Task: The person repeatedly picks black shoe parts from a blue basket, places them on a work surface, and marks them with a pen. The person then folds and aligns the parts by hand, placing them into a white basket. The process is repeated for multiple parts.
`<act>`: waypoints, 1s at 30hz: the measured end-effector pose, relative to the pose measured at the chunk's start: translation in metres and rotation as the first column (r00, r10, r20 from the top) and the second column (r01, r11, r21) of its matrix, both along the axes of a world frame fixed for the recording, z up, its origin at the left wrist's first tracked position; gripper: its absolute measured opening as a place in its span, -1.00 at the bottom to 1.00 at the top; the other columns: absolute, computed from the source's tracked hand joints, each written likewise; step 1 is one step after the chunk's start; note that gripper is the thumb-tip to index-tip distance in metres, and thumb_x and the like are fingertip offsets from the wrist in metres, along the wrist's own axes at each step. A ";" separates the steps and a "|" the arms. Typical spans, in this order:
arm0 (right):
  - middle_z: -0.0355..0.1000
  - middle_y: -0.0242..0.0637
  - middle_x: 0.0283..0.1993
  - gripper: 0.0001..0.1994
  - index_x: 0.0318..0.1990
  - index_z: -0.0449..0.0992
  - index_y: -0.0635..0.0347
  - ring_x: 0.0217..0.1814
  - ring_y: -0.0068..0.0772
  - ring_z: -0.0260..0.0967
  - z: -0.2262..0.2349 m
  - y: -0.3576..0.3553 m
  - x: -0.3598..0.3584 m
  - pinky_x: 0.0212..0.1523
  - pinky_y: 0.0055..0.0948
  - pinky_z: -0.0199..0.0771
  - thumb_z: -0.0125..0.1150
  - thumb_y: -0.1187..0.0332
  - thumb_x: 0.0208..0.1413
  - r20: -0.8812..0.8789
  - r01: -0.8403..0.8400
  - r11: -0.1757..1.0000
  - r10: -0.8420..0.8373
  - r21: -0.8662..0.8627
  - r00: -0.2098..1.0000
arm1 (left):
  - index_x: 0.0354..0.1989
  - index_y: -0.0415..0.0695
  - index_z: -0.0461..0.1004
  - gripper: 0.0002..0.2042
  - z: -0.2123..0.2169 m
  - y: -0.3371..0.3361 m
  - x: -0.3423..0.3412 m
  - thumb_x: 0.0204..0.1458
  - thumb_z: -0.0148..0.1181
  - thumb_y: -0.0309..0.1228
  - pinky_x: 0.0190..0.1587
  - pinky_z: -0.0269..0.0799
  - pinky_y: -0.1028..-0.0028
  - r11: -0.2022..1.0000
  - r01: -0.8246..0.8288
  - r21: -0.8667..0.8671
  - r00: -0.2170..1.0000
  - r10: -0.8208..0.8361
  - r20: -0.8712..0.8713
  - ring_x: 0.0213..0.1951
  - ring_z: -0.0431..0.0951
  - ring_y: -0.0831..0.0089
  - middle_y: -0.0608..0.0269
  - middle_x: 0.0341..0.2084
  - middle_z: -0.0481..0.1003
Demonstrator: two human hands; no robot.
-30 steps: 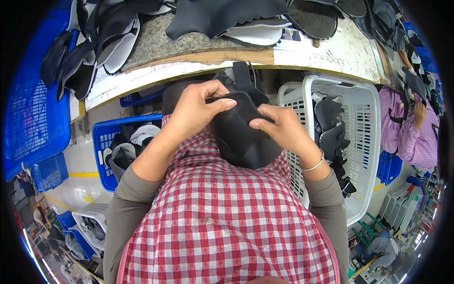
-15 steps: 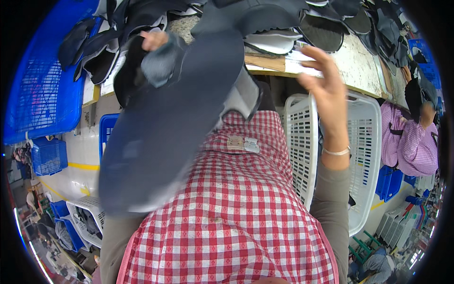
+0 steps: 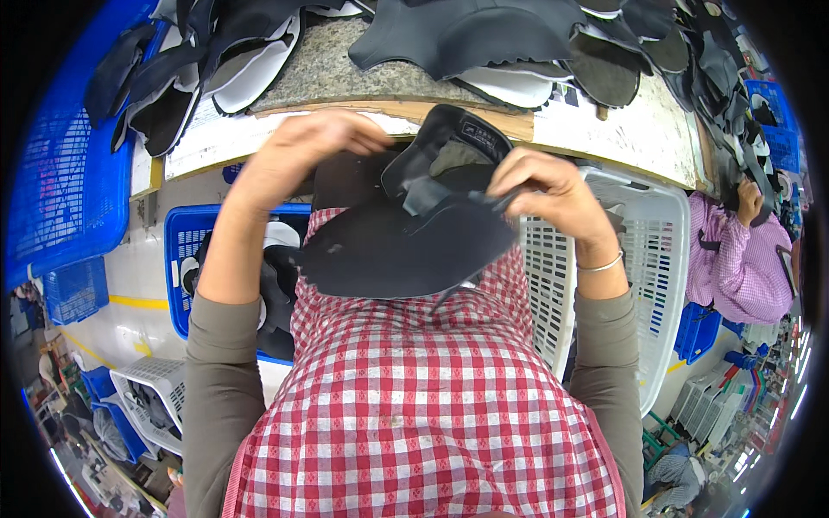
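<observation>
I hold a dark grey shoe upper (image 3: 406,233) in the air in front of my chest, just below the edge of the workbench (image 3: 604,129). My right hand (image 3: 548,194) pinches its right edge near the padded collar. My left hand (image 3: 306,147) curls over the upper's far left side, its fingers bent behind the piece. The flat dark panel of the upper faces the camera, and the collar opening points up toward the bench.
Many dark and white shoe uppers (image 3: 466,34) lie piled on the bench. A white basket (image 3: 639,268) stands at my right, a blue crate (image 3: 186,250) with dark pieces at my left. Another person in a pink checked top (image 3: 743,259) works at far right.
A second ago both hands pressed the upper low against my chest. Half a second ago it swung up large toward the camera in my left hand. Now both hands hold it lower, flat side up.
</observation>
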State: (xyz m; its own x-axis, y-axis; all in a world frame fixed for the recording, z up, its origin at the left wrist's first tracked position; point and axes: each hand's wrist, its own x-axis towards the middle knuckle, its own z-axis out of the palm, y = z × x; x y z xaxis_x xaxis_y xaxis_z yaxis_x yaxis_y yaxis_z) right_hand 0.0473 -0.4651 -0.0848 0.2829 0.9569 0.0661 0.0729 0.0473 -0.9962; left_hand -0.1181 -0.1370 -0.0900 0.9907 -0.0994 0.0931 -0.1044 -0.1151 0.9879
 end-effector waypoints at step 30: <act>0.52 -0.27 -0.12 -0.75 -0.13 0.56 0.17 -0.17 -0.17 0.46 0.016 -0.009 -0.034 -0.16 -0.33 0.51 0.38 0.57 0.01 0.649 0.330 0.942 -0.217 -0.055 0.729 | 0.21 -0.45 0.41 -0.53 0.000 -0.088 -0.087 0.32 0.14 -0.27 0.36 0.32 -0.08 0.789 0.401 -0.465 0.908 -0.409 0.088 0.30 0.44 -0.12 -0.31 0.19 0.46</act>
